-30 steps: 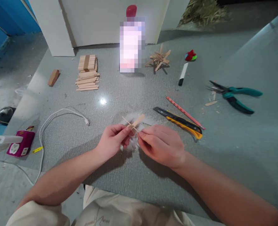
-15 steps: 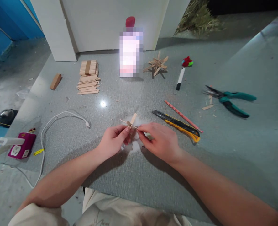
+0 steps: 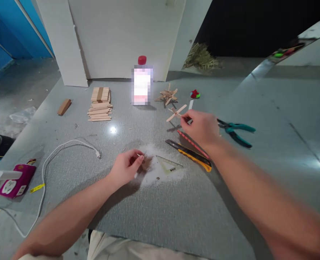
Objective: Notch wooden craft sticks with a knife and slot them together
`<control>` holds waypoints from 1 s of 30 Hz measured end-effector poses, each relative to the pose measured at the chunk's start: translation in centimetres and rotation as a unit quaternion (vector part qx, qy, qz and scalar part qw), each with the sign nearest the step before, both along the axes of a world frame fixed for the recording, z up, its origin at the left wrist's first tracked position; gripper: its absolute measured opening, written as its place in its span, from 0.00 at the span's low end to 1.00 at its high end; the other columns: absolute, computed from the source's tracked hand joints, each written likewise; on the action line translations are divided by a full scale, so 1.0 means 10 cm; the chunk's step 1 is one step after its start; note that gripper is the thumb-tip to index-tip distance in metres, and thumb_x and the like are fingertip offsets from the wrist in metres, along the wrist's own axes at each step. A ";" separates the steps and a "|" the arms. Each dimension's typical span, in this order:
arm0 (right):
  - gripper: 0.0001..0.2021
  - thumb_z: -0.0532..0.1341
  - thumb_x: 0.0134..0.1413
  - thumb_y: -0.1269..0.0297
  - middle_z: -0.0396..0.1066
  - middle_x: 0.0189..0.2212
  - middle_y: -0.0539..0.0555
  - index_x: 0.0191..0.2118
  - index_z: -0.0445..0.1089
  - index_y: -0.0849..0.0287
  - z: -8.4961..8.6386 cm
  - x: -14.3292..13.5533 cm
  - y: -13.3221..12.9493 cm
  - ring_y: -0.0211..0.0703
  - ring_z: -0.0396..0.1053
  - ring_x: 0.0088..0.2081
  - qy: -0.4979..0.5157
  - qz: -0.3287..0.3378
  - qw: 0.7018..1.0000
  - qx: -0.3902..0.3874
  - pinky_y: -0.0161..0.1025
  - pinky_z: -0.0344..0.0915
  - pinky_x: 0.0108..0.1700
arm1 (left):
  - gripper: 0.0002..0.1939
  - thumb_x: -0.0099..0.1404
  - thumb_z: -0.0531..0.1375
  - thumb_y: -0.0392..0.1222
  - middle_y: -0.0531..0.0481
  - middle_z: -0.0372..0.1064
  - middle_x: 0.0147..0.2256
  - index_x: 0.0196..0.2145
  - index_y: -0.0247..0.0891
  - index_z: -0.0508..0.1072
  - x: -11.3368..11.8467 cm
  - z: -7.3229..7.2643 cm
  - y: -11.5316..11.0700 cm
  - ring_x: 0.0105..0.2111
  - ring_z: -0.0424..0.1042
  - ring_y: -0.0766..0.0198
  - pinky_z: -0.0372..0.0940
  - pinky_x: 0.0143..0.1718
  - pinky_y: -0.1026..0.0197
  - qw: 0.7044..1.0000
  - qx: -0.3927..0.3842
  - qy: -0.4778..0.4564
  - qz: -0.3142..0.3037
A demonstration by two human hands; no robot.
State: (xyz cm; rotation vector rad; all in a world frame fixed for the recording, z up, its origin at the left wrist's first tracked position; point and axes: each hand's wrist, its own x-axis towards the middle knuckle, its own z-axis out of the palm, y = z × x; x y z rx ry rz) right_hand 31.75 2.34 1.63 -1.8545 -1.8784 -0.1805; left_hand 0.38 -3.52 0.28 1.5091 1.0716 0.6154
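My right hand (image 3: 201, 128) is reached out to the right of the middle. Its thumb and fingertips pinch a joined piece of crossed craft sticks (image 3: 182, 108), held above the table just in front of the stick pile (image 3: 167, 96). My left hand (image 3: 127, 165) is nearer to me, with thumb and fingers curled together. A thin pale bit shows at its fingertips, too small to name. Right of the left hand, a clear set square (image 3: 173, 169) lies on a patch of white powder (image 3: 149, 178).
A yellow-black utility knife (image 3: 191, 154), a red pencil (image 3: 188, 139) and green-handled pliers (image 3: 239, 131) lie to the right. Bundled craft sticks (image 3: 96, 94), a glowing phone (image 3: 141, 86) and a wooden block (image 3: 64, 107) stand further back. A white cable (image 3: 68, 143) runs by a purple power adapter (image 3: 17, 180).
My right hand has moved away from the left, forward and right, carrying the crossed craft sticks. My left hand no longer touches them. The set square has come into view.
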 end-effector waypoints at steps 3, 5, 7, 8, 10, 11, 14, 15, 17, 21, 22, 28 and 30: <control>0.06 0.57 0.56 0.66 0.75 0.28 0.58 0.32 0.71 0.57 -0.07 0.22 0.33 0.48 0.69 0.30 -0.049 -0.027 0.998 -0.033 0.41 0.53 0.31 | 0.13 0.69 0.58 0.49 0.50 0.71 0.26 0.40 0.37 0.75 0.01 0.00 0.01 0.23 0.64 0.68 0.57 0.26 0.63 0.998 0.044 0.032 -0.011; 0.07 0.56 0.56 0.66 0.75 0.29 0.59 0.33 0.71 0.59 -0.12 0.31 0.48 0.49 0.69 0.31 -0.071 -0.040 0.995 -0.051 0.41 0.53 0.32 | 0.12 0.68 0.59 0.49 0.51 0.70 0.24 0.39 0.37 0.76 0.01 0.02 0.01 0.22 0.62 0.68 0.55 0.25 0.64 0.996 0.071 0.047 -0.016; 0.07 0.57 0.56 0.66 0.75 0.29 0.60 0.34 0.72 0.60 -0.18 0.36 0.59 0.50 0.69 0.33 -0.084 -0.045 0.993 -0.069 0.42 0.54 0.33 | 0.12 0.68 0.58 0.48 0.52 0.69 0.24 0.39 0.37 0.76 0.00 0.04 0.01 0.21 0.61 0.69 0.55 0.26 0.64 0.994 0.093 0.056 -0.022; 0.07 0.57 0.56 0.66 0.75 0.30 0.61 0.35 0.72 0.60 -0.21 0.38 0.62 0.50 0.69 0.34 -0.087 -0.048 0.992 -0.076 0.42 0.54 0.34 | 0.12 0.69 0.58 0.48 0.52 0.69 0.23 0.39 0.37 0.76 0.00 0.04 0.01 0.21 0.61 0.69 0.55 0.26 0.64 0.993 0.102 0.060 -0.025; 0.07 0.57 0.56 0.65 0.75 0.30 0.61 0.37 0.72 0.60 -0.26 0.42 0.68 0.51 0.69 0.34 -0.086 -0.056 0.991 -0.086 0.43 0.56 0.34 | 0.12 0.69 0.58 0.47 0.52 0.69 0.23 0.39 0.38 0.77 0.00 0.03 0.02 0.21 0.62 0.68 0.56 0.27 0.64 0.990 0.117 0.066 -0.031; 0.08 0.58 0.57 0.64 0.75 0.30 0.62 0.38 0.72 0.60 -0.28 0.43 0.69 0.52 0.70 0.34 -0.082 -0.062 0.991 -0.088 0.43 0.57 0.34 | 0.12 0.69 0.57 0.47 0.52 0.69 0.23 0.39 0.38 0.77 0.00 0.02 0.02 0.22 0.63 0.68 0.56 0.27 0.63 0.989 0.124 0.068 -0.035; 0.10 0.59 0.57 0.61 0.77 0.35 0.61 0.42 0.71 0.59 -0.30 0.50 0.72 0.51 0.70 0.35 -0.058 -0.072 0.992 -0.089 0.43 0.59 0.35 | 0.12 0.70 0.57 0.48 0.51 0.71 0.25 0.39 0.39 0.77 -0.01 0.00 0.02 0.23 0.65 0.67 0.58 0.28 0.63 0.987 0.139 0.074 -0.044; 0.11 0.60 0.57 0.61 0.77 0.37 0.61 0.44 0.71 0.58 -0.29 0.53 0.72 0.50 0.71 0.35 -0.047 -0.073 0.992 -0.089 0.43 0.60 0.35 | 0.12 0.70 0.57 0.47 0.50 0.72 0.25 0.39 0.39 0.77 -0.01 0.00 0.02 0.23 0.65 0.67 0.59 0.28 0.63 0.986 0.142 0.075 -0.047; 0.15 0.63 0.55 0.59 0.77 0.39 0.59 0.47 0.69 0.57 -0.29 0.60 0.71 0.48 0.71 0.34 -0.024 -0.069 0.993 -0.090 0.42 0.62 0.35 | 0.12 0.70 0.57 0.47 0.50 0.73 0.26 0.39 0.39 0.77 -0.01 0.00 0.03 0.23 0.66 0.67 0.59 0.28 0.63 0.985 0.147 0.079 -0.053; 0.19 0.66 0.52 0.59 0.77 0.37 0.56 0.49 0.68 0.57 -0.32 0.67 0.67 0.46 0.71 0.31 0.011 -0.065 0.994 -0.093 0.41 0.63 0.35 | 0.12 0.71 0.56 0.46 0.49 0.74 0.27 0.39 0.39 0.77 -0.02 0.01 0.03 0.24 0.67 0.67 0.59 0.28 0.64 0.983 0.152 0.084 -0.063; 0.18 0.66 0.52 0.59 0.77 0.36 0.56 0.48 0.69 0.58 -0.34 0.67 0.67 0.46 0.70 0.31 0.016 -0.064 0.994 -0.091 0.42 0.63 0.35 | 0.12 0.71 0.56 0.46 0.49 0.73 0.26 0.39 0.39 0.77 -0.02 0.00 0.03 0.24 0.67 0.67 0.59 0.28 0.64 0.982 0.154 0.086 -0.065; 0.11 0.63 0.56 0.58 0.75 0.33 0.57 0.42 0.72 0.58 -0.45 0.54 0.73 0.47 0.69 0.33 0.033 -0.066 0.995 -0.070 0.43 0.62 0.38 | 0.12 0.71 0.55 0.45 0.50 0.73 0.26 0.39 0.39 0.77 0.01 -0.02 0.01 0.23 0.67 0.67 0.59 0.28 0.64 0.977 0.175 0.100 -0.066; 0.09 0.62 0.57 0.59 0.75 0.34 0.58 0.41 0.72 0.58 -0.47 0.51 0.77 0.49 0.70 0.34 0.036 -0.080 0.994 -0.061 0.43 0.62 0.38 | 0.12 0.71 0.55 0.44 0.49 0.74 0.26 0.40 0.39 0.78 0.00 0.02 0.01 0.23 0.68 0.66 0.60 0.29 0.63 0.974 0.186 0.112 -0.067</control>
